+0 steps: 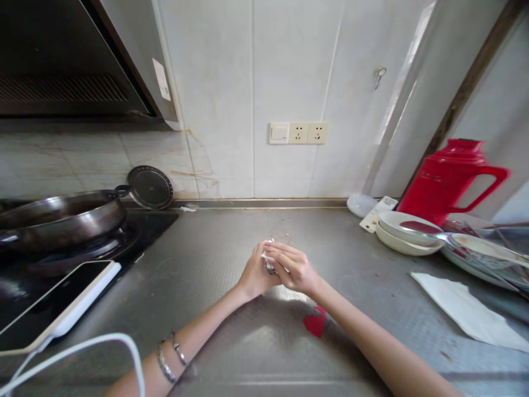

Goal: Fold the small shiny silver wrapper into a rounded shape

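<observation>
Over the middle of the steel counter, my left hand point(257, 274) and my right hand point(294, 268) come together. Between them is a small shiny, silvery thing point(270, 267), mostly covered by my fingers, so its kind cannot be made out. My left hand is closed around it from the left. The fingers of my right hand are bent over its top and right side. A bit of white shows by the right fingertips. Below my right wrist, a red patch point(316, 321) lies on the counter.
At left, a pan point(61, 220) sits on the stove beside a phone point(58, 303) with a white cable point(103, 337). Right of the counter point(206, 248) are stacked bowls point(407, 242), a red thermos jug point(444, 179), a patterned plate point(475, 259) and white paper point(469, 309).
</observation>
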Tool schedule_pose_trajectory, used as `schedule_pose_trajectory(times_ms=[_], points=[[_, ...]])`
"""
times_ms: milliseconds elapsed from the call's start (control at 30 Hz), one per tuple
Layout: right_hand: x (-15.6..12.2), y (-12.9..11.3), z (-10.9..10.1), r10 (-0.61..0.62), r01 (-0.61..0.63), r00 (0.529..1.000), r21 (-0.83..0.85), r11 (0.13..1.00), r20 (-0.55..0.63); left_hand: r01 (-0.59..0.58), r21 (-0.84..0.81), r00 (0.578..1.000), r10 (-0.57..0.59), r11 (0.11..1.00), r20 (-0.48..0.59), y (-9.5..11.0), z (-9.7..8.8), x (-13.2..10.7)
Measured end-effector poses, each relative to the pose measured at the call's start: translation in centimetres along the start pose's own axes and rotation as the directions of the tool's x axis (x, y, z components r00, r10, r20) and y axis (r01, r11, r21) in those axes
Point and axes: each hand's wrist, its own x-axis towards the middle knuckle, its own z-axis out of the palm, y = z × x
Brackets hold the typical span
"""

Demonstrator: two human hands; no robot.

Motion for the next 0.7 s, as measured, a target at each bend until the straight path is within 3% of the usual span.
schedule_pose_trajectory(times_ms=[133, 200, 400, 500, 600, 700], points=[[0.07, 0.63, -0.29, 0.224, -0.223, 0.967, 0.025, 0.975, -0.118, 0.038, 0.07, 0.999, -0.038, 0.997, 0.01, 0.09, -0.01, -0.06], [0.05, 0.81, -0.36, 0.263, -0.262, 0.953, 0.024, 0.965, -0.149, 0.059, 0.081, 0.998, -0.06, 0.995, 0.015, 0.3, -0.08, -0.07], [-0.33, 0.42, 0.05, 0.046, -0.046, 0.997, 0.011, 0.999, -0.068, 0.043, 0.039, 0.998, -0.044, 0.998, 0.039, 0.39, 0.01, -0.02], [-0.33, 0.16, 0.27, 0.039, -0.038, 0.999, 0.048, 0.998, -0.034, 0.009, 0.005, 1.0, -0.009, 1.0, 0.029, 0.14, 0.13, 0.02], [-0.03, 0.19, 0.21, 0.241, -0.23, 0.965, 0.102, 0.968, -0.104, 0.089, 0.006, 0.995, -0.089, 0.996, 0.033, 0.28, 0.05, 0.0], [0.25, 0.38, 0.12, 0.497, -0.469, 0.852, 0.184, 0.864, -0.166, 0.148, 0.003, 0.988, -0.148, 0.989, 0.036, 0.69, -0.18, 0.01]])
